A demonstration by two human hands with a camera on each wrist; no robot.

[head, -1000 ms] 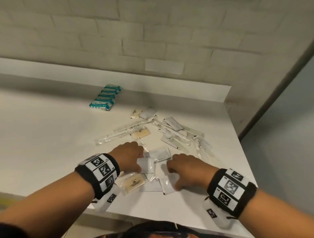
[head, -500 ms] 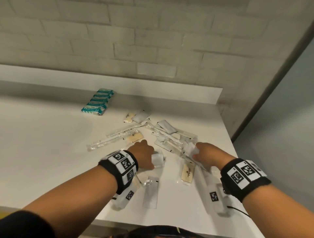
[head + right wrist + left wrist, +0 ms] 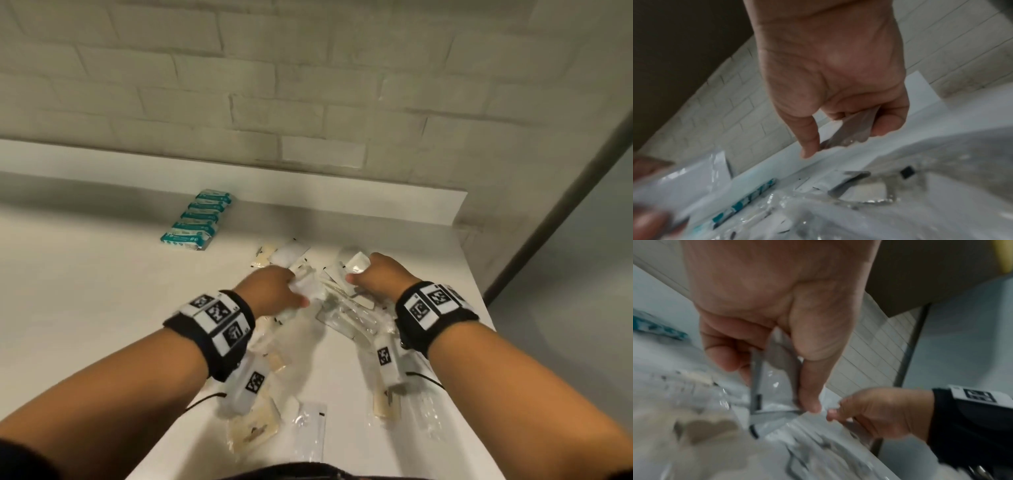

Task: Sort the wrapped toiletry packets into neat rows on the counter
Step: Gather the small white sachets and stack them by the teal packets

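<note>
Left wrist alone shows left hand point(image 3: 777, 318) pinching clear packet point(image 3: 774, 382)

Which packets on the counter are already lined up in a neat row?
The teal packets at the back left, stacked edge to edge near the wall. The clear and beige packets around the hands lie scattered in a loose pile.

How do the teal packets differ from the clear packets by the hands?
The teal packets lie in one neat row near the wall; the clear packets are a loose, overlapping pile. The teal ones are coloured and untouched; the clear ones are see-through, with both hands among them. All rest on the counter.
</note>
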